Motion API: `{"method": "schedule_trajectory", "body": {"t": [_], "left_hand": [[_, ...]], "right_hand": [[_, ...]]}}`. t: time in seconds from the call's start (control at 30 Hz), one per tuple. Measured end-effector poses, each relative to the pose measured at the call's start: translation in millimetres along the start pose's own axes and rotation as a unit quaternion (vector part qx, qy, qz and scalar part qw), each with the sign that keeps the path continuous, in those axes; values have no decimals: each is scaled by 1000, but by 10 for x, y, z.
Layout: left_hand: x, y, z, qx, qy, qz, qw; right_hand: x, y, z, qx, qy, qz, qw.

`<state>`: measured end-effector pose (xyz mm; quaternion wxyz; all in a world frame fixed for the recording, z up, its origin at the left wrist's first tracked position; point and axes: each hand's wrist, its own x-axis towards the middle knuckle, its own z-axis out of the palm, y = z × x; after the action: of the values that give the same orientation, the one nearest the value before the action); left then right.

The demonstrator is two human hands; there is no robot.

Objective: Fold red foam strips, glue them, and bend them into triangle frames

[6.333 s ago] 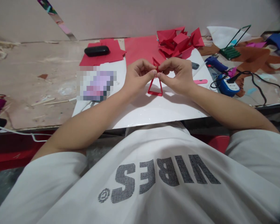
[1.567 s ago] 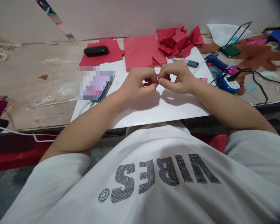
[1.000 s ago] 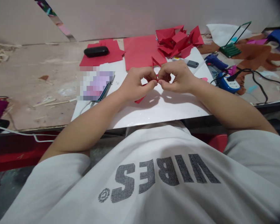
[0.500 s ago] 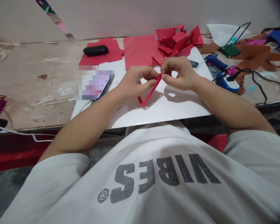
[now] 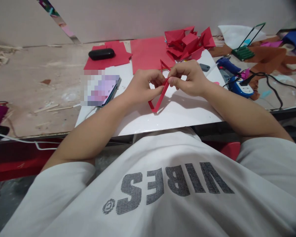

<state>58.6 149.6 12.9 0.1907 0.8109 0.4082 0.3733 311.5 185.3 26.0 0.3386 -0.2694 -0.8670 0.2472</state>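
Observation:
Both my hands meet over a white board [image 5: 177, 115] and pinch one folded red paper strip [image 5: 160, 98]. My left hand [image 5: 141, 88] is closed on the strip's upper end from the left. My right hand [image 5: 187, 79] pinches the same end from the right. The strip hangs down and left in a narrow loop with its low corner just above the board. Behind my fingers a small red paper triangle [image 5: 164, 65] stands up.
Flat red sheets [image 5: 148, 52] and a heap of folded red pieces [image 5: 187, 41] lie at the back. A black case [image 5: 101, 53] rests on red paper, a phone [image 5: 102, 89] at the left. Glue gun [image 5: 228, 65], blue device [image 5: 239, 88] and cables [image 5: 276, 90] sit right.
The red strip, earlier bunched between my fingers, has opened out and now hangs down to the left as a long loop. Both hands stayed pinched together in nearly the same place.

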Motion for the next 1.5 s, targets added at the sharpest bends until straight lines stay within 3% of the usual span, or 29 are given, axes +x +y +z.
{"method": "schedule_trajectory", "body": {"t": [0.23, 0.4, 0.73, 1.5], "left_hand": [[2, -16, 25, 12, 1, 20, 1000], [-1, -11, 47, 11, 21, 48, 999], [-9, -62, 55, -15, 13, 11, 1000], [20, -32, 42, -21, 32, -1, 999]], "right_hand": [[19, -23, 18, 62, -2, 48, 997], [22, 4, 43, 102, -10, 46, 994], [15, 31, 50, 87, -27, 32, 995], [18, 44, 45, 66, -34, 13, 997]]}}
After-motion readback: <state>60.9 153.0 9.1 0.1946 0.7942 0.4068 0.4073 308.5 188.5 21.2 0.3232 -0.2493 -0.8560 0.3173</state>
